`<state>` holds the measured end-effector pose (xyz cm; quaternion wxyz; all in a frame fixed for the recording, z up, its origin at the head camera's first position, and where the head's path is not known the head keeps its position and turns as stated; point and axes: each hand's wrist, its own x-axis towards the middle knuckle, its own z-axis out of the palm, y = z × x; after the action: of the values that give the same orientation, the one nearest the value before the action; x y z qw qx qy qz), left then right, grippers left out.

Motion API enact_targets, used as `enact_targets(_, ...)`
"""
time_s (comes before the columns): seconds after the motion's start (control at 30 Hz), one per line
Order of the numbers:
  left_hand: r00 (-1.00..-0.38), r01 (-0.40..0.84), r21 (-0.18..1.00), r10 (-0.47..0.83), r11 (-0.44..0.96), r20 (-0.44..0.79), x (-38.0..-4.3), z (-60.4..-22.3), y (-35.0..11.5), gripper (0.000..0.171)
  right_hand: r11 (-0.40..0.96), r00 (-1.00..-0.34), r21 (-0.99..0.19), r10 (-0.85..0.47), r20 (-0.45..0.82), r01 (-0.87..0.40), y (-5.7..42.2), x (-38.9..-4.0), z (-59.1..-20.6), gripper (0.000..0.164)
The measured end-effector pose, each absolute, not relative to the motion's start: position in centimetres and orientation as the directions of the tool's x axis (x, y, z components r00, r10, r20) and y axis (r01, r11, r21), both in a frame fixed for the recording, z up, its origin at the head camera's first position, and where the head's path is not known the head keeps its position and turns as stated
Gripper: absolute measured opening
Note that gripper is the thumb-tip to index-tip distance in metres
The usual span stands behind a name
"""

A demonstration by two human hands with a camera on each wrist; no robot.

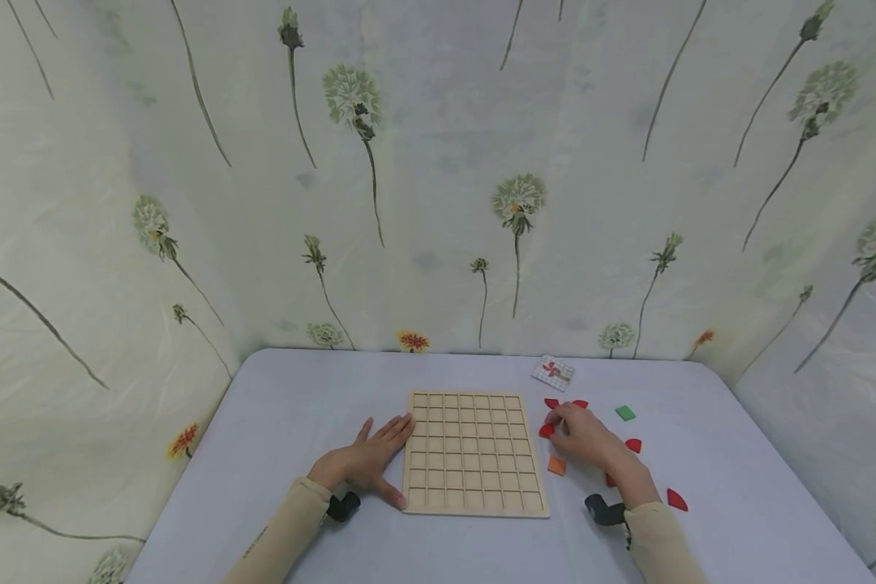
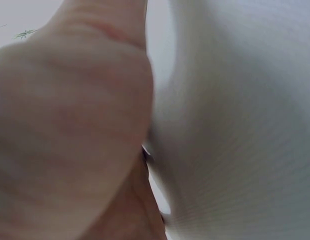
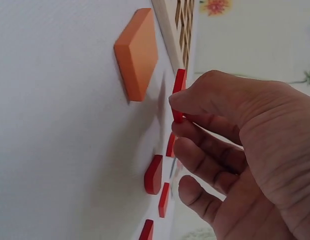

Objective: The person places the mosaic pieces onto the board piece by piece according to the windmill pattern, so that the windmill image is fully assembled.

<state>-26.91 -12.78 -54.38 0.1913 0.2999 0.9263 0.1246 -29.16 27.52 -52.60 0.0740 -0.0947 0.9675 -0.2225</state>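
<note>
A light wooden grid board (image 1: 476, 454) lies flat on the white table. My left hand (image 1: 367, 464) rests along its left edge, fingers spread, thumb at the near left corner. The left wrist view is mostly filled by the blurred hand (image 2: 70, 120) and a pale surface. Just right of the board, my right hand (image 1: 587, 438) pinches a red quarter-circle piece (image 1: 547, 431) between thumb and fingers. In the right wrist view the pinched red piece (image 3: 179, 80) stands on edge, above the tabletop. Below it on the table is an orange square tile (image 1: 557, 465).
Several loose red pieces lie around the right hand, among them one behind (image 1: 580, 403), one to the right (image 1: 633, 445) and one nearer (image 1: 676, 500). A green tile (image 1: 625, 413) lies farther right. At the back sits a card with a red pattern (image 1: 553, 372). Floral cloth (image 1: 438, 162) hangs behind.
</note>
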Motion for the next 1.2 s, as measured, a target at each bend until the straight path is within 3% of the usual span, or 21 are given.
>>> enact_targets(0.4, -0.745, 0.504, 0.359, 0.606, 0.785, -0.28, -26.8, -54.3, -12.8, 0.13, 0.852, -0.964, -0.478, -0.262, -0.04, -0.212, 25.7, -29.8, -51.2, 0.02)
enact_targets(0.77, -0.732, 0.523, 0.359, 0.624, 0.773, -0.273, -27.0, -54.5, -13.1, 0.129, 0.804, -0.912, -0.458, -0.409, 0.038, -0.38, 21.7, -31.6, -50.2, 0.017)
enact_targets(1.2, -0.734, 0.525, 0.357, 0.624, 0.772, -0.269, -27.0, -54.4, -13.2, 0.13, 0.819, -0.904, -0.428, -0.428, -0.013, -0.382, 17.4, -33.0, -51.4, 0.019)
